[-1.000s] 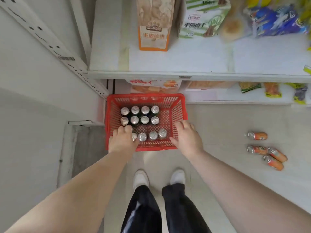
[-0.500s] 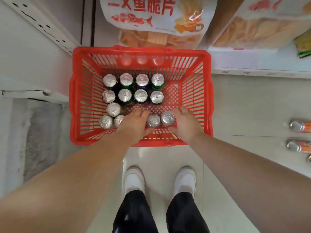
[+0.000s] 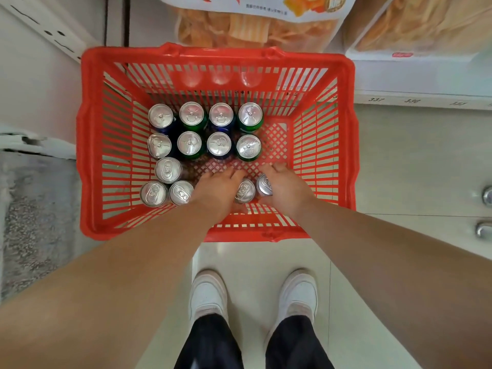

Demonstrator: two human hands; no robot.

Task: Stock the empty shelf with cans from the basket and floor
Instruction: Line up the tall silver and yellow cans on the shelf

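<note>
- Two bare hands reach down into the red basket, which sits on the pale floor with its far rim against the foot of the shelving.
- The left hand lies palm down over the near row, fingers curled over something beneath it; whether they grip a can cannot be told.
- The right hand is wrapped around the side of a tilted can, thumb side toward the middle of the basket.
- Another silver-topped can stands between the two hands, touching or nearly touching both.
- Eight upright cans form two rows of four at the far left of the basket floor, their sides blue and green.
- Three more cans cluster at the near left, just beside the left wrist.
- The right part of the basket floor is bare lattice, the widest open room inside the walls.
- Chip bags rest on the lowest shelf beyond the far rim; small Chinese print on one is too fine to read.
- The shelf edge at far right bears the numbers 337 and 336.
- Two can ends show on the floor at the right border, well apart from the basket.
- White shoes stand on the tiles near the basket's near wall.
</note>
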